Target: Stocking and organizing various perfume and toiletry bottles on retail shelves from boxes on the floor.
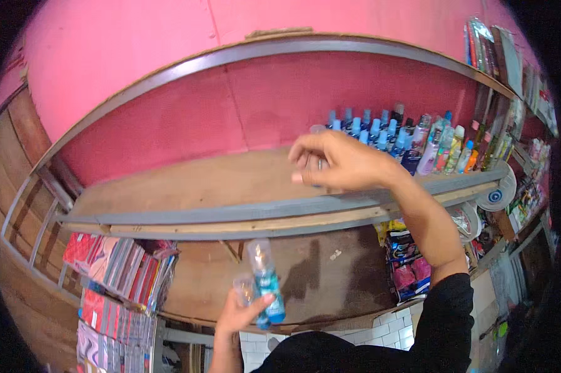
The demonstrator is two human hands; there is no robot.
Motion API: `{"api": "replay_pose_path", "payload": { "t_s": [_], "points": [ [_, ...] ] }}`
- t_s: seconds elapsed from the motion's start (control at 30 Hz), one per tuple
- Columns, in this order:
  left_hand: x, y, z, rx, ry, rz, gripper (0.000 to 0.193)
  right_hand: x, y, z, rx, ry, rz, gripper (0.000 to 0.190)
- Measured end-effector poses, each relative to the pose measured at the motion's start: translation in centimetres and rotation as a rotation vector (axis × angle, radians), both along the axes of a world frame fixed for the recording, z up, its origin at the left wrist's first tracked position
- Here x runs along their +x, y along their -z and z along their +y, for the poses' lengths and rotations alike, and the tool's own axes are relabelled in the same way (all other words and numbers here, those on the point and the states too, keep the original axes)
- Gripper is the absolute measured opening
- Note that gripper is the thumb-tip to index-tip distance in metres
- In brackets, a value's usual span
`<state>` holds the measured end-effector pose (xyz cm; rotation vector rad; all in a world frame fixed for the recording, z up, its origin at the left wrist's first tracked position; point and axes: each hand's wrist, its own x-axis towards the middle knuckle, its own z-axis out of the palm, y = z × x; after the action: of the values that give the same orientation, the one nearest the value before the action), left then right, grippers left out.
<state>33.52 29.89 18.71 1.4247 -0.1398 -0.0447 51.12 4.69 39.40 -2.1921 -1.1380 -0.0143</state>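
Note:
My left hand [241, 310] grips two spray bottles with clear caps, low in front of the lower shelf. The teal bottle [270, 291] tilts slightly and shows most of its label. The second bottle [244, 286] sits beside it, partly covered by my fingers. Over the upper shelf [192, 186], my right hand [341, 161] is curled with its thumb below the fingers. A clear cap [317, 128] shows just above its fingers. The hand hides most of what is under it, so I cannot tell whether it holds that bottle. Blue-capped spray bottles [376, 128] stand in rows behind it.
Mixed bottles [443, 144] stand at the upper shelf's right end. A grey metal rail [262, 212] edges that shelf. Stacked books or notebooks [122, 270] fill the lower left. Dark packets [409, 265] lie at the lower right, below a white round container [497, 189].

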Motion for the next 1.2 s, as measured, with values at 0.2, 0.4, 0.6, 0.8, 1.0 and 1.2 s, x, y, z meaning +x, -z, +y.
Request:
{"api": "replay_pose_path", "payload": {
  "t_s": [0.2, 0.4, 0.6, 0.8, 1.0, 1.2],
  "points": [
    [4.5, -2.7, -0.6, 0.001, 0.152, -0.068, 0.040, -4.5, 2.5, 2.2, -0.086, -0.269, 0.240, 0.049],
    [4.4, -3.9, -1.5, -0.029, 0.192, -0.113, 0.040, -4.0, 4.9, 2.7, 0.165, -0.384, 0.442, 0.044],
    [3.7, -4.1, 0.2, -0.125, 0.351, -0.067, 0.035, -4.3, 2.6, 1.7, 0.303, -0.162, 0.525, 0.037],
    [3.8, -3.9, 0.4, -0.118, 0.217, -0.140, 0.044, -2.8, 1.9, 1.6, 0.301, -0.127, 0.523, 0.036],
    [3.2, -4.6, 0.6, -0.165, 0.036, -0.211, 0.052, -2.2, 0.4, 1.5, 0.435, -0.155, 0.376, 0.036],
    [3.6, -4.9, 0.0, -0.189, -0.148, -0.275, 0.061, -0.6, -1.0, 1.3, 0.540, 0.028, 0.301, 0.027]
  ]
}}
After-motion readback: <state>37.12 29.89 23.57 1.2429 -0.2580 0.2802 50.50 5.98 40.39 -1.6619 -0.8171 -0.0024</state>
